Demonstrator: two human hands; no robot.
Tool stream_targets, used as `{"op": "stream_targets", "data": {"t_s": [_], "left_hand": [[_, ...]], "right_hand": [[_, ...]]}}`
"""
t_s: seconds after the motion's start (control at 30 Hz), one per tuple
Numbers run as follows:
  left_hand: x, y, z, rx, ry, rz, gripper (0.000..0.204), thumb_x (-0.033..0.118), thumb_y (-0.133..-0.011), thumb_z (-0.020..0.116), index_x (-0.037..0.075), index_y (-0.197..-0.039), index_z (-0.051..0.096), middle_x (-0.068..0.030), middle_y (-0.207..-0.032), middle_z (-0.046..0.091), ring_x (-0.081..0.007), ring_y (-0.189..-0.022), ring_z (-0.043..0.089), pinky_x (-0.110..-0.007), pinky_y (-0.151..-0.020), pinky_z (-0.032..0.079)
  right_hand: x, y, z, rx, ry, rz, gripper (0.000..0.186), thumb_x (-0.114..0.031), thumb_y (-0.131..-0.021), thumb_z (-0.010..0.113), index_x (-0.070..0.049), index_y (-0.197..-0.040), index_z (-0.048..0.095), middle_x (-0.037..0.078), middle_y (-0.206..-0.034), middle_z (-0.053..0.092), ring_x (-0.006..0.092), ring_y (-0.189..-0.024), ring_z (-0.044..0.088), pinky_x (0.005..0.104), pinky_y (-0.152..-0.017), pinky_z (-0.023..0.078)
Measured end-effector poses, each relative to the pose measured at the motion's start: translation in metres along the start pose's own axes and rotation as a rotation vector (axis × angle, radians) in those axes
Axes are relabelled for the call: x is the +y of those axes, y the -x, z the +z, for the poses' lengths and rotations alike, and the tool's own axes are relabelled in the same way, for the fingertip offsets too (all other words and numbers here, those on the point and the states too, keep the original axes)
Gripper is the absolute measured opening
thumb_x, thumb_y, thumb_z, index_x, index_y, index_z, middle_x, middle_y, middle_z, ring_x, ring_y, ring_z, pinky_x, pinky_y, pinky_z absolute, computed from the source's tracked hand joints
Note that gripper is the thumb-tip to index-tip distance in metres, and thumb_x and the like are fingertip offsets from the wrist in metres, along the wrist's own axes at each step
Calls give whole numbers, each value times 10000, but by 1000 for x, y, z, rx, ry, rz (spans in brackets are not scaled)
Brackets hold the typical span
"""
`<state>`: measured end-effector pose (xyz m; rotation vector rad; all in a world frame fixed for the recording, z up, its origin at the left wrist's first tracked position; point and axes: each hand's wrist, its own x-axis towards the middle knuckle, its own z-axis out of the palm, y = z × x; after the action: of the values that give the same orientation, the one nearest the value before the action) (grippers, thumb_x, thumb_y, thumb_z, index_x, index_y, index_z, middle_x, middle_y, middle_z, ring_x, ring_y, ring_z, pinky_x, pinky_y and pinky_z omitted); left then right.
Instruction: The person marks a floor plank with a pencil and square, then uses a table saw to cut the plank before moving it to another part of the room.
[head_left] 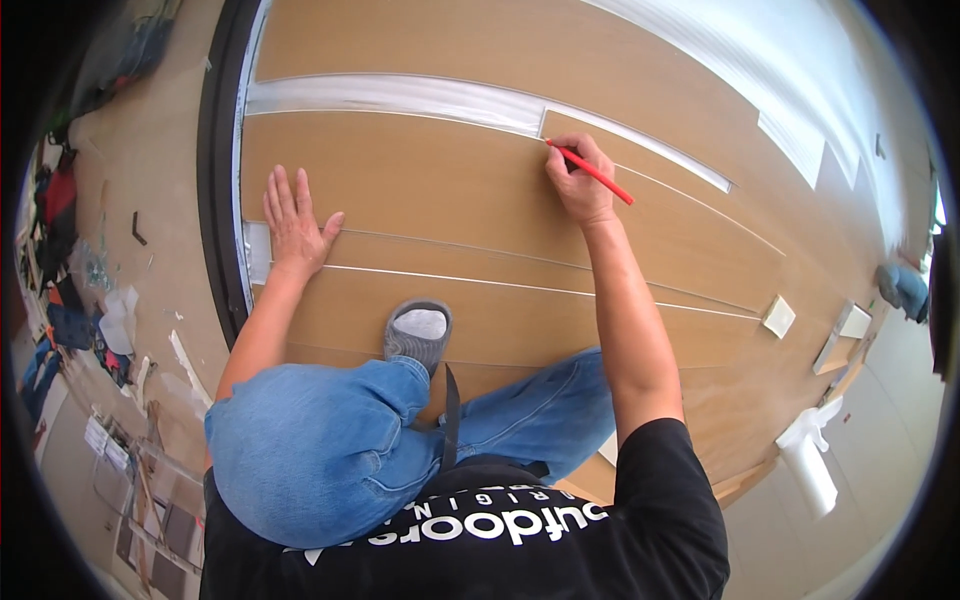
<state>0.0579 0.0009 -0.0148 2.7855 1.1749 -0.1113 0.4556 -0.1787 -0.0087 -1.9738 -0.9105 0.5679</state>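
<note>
Broad brown panels (420,180) with pale grooves between them lie beneath both of my hands. My left hand (295,230) rests flat on a panel near its left end, fingers spread, holding nothing. In my right hand (580,185) is a red pencil (610,183), gripped in a writing hold. Its tip meets the lower edge of a whitish strip (400,95), beside the spot where this strip narrows at a brown corner. From there a thinner white strip (660,148) runs on to the right. Whether the tip has left a mark is too small to tell.
A dark frame edge (216,160) borders the panels at the left. My slippered foot (420,335) stands on them. A small white square piece (779,317) lies to the right, with a white roll (808,470) beyond. Cluttered tools and scraps (75,320) cover the far left floor.
</note>
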Motion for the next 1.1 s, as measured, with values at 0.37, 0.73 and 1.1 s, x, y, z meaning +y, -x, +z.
{"op": "stream_targets", "data": {"t_s": [0.37, 0.73, 1.1], "left_hand": [[-3, 1, 1, -11, -8, -4, 918, 614, -899, 473, 46, -1533, 129, -249, -1582, 21, -397, -1465, 55, -536, -1170, 78], [-2, 0, 0, 5, -8, 10, 920, 614, -897, 475, 50, -1533, 124, -258, -1578, 35, -412, -1459, 69, -548, -1164, 89], [-5, 3, 2, 13, -5, 19, 911, 605, -900, 480, 48, -1532, 131, -262, -1577, 32, -411, -1458, 73, -544, -1164, 91]], "right_hand": [[1, -4, 2, -24, 45, -13, 73, -111, -791, 677, -64, -835, 642, 90, -725, 657, 186, -612, 609, 296, -591, 508], [0, -4, 2, 15, 15, -92, 54, -70, -774, 667, -57, -818, 639, 107, -707, 647, 197, -598, 603, 297, -579, 504], [6, -2, 4, 17, 9, -192, 48, -55, -764, 662, -53, -801, 632, 104, -702, 643, 205, -591, 602, 300, -568, 496]]}}
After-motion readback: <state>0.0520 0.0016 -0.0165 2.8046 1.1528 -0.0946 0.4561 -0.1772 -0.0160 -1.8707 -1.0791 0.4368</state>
